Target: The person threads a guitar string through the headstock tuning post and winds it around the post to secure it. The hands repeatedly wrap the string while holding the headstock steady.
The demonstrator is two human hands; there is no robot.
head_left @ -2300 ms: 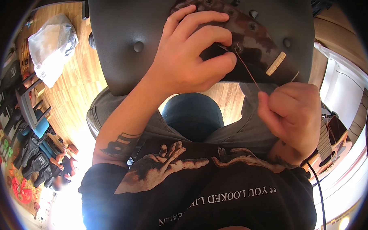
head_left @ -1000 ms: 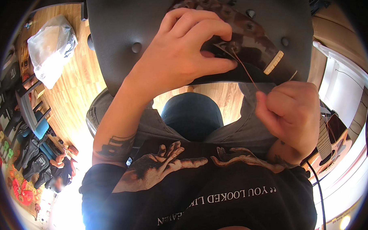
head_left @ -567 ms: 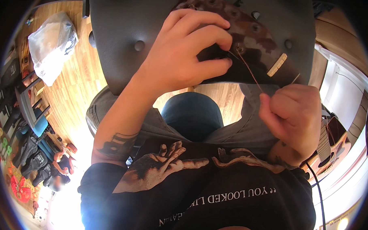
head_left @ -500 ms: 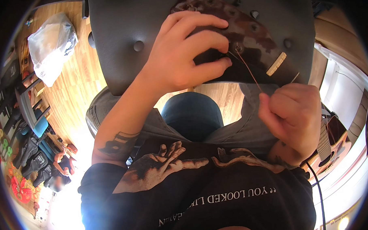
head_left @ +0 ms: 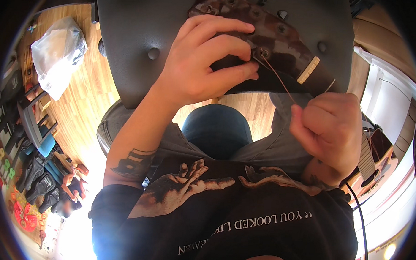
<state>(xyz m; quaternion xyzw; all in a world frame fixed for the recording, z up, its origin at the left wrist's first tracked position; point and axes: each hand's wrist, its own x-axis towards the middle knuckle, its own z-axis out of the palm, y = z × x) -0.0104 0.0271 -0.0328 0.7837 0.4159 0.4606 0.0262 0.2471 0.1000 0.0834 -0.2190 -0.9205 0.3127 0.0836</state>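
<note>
A dark, glossy guitar headstock lies on a black padded surface, with a pale nut across its right end. My left hand is curled round the headstock's near edge, thumb and fingers bent; any tuning peg under them is hidden. From a tuning post beside those fingertips, a thin copper-coloured string runs slanting down to the right. My right hand is closed in a fist over the neck side, the string pinched between thumb and forefinger.
Below the padded surface is a blue-grey round seat between my knees. Another guitar stands at the right, near a black cable. A clear plastic bag lies on the wooden floor at left. A person sits far left.
The headstock and padded surface appear shifted slightly left and up. Both hands keep their hold, and the string stays stretched between post and right hand.
</note>
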